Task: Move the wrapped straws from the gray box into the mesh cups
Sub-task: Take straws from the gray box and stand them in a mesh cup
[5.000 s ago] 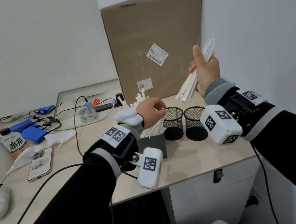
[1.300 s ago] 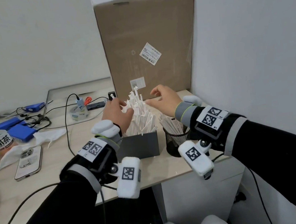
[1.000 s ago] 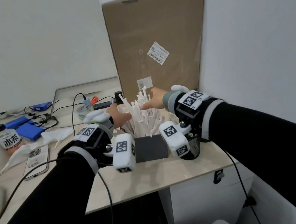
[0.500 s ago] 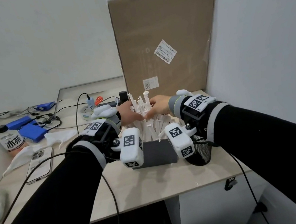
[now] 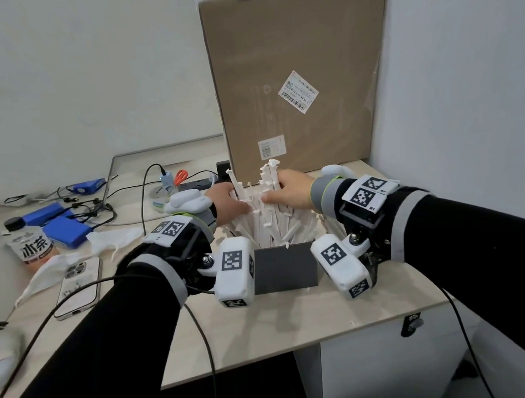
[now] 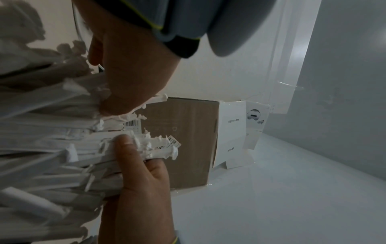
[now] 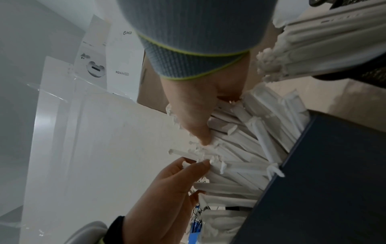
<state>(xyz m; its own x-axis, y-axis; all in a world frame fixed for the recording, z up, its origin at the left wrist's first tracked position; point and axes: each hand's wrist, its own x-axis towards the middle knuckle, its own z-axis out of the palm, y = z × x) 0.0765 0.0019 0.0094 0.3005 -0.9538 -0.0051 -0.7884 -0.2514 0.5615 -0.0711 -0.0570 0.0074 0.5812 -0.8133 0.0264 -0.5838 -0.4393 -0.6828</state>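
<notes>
Wrapped straws [image 5: 269,221] upright in gray box [image 5: 284,267] | left hand [image 5: 228,206] grips bundle | right hand [image 5: 290,191] grips bundle

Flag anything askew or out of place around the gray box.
The wrapped straws splay in every direction out of the gray box, not standing straight, with both hands gathering them. A small white scrap lies loose on the desk near its front edge. Nothing looks damaged.

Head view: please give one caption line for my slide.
Both hands, left hand and right hand, gather white paper-wrapped straws standing in the gray box before a tall cardboard carton.
</notes>
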